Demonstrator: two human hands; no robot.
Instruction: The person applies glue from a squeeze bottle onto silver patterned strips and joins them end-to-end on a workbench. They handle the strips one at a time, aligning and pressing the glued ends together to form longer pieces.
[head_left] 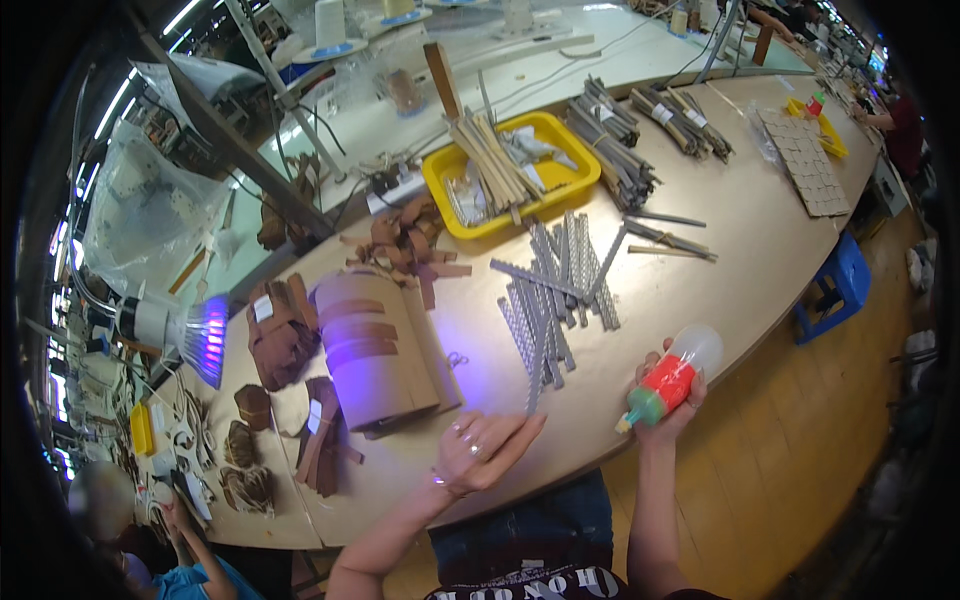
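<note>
My left hand point(482, 452), a ring and a bracelet on it, pinches the lower end of a grey strip point(538, 375) between thumb and fingers. That strip points away from me over a loose pile of grey patterned strips point(565, 262). In my right hand point(664, 425) is a squeeze bottle point(670, 381) with a red band, a green cap and a whitish translucent body. Its nozzle points down and to the left, and my fingers wrap round it near the table's front edge. What the bottle contains cannot be made out.
A brown roll-shaped form point(385, 355) bears brown strips beneath a purple-glowing lamp point(205, 340). Bundles of brown strips point(280, 330) lie left. Behind the pile stand a yellow tray point(470, 228) and grey bundles point(615, 160). A blue stool point(835, 285) is at right; other people work nearby.
</note>
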